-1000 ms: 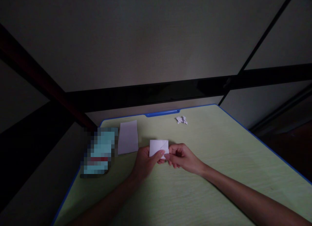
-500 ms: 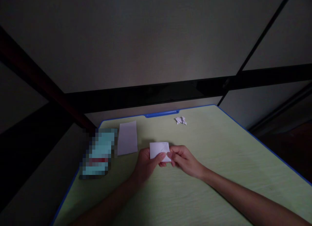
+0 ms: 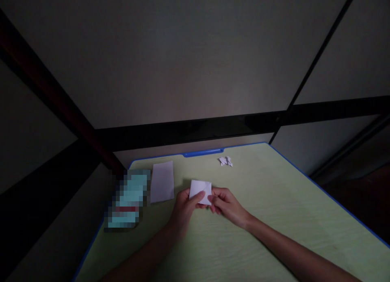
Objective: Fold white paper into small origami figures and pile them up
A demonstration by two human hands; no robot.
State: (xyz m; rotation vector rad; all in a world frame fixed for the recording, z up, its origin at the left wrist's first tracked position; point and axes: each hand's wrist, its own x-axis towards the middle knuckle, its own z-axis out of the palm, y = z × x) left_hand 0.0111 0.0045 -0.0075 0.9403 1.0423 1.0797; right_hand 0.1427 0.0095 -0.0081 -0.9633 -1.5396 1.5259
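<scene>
Two bare hands grip a small square of folded white paper [image 3: 198, 187] above a pale green tabletop [image 3: 258, 192] in a dimly lit room. The left hand [image 3: 181, 207] is closed on the left side of the paper, its thumb laid across the front face and pointing toward the lower right, with fingertips showing beneath the bottom edge. The right hand [image 3: 228, 203] pinches the right side, its thumb pressed at the lower right corner and its other fingers curled in behind. The two thumbs are near each other but apart. The folded paper sits between the hands, tipped so its front face shows; whether its lower side touches the table cannot be told.

To the left of the left hand, a flat rectangular sheet of white paper [image 3: 162, 181] lies on the table. Just beside it, at the table's left edge, is a teal object [image 3: 129, 199] with a dark red band, obscured by pixelation and impossible to identify. Beyond the hands and slightly to the right, a small, many-pointed piece of folded paper [image 3: 226, 161] rests near the far edge. A blue molded strip [image 3: 203, 153] is set into that edge, and a thin blue border runs around the tabletop. Behind stand large gray panels [image 3: 195, 63], crossed by a glossy black horizontal band [image 3: 195, 130].
</scene>
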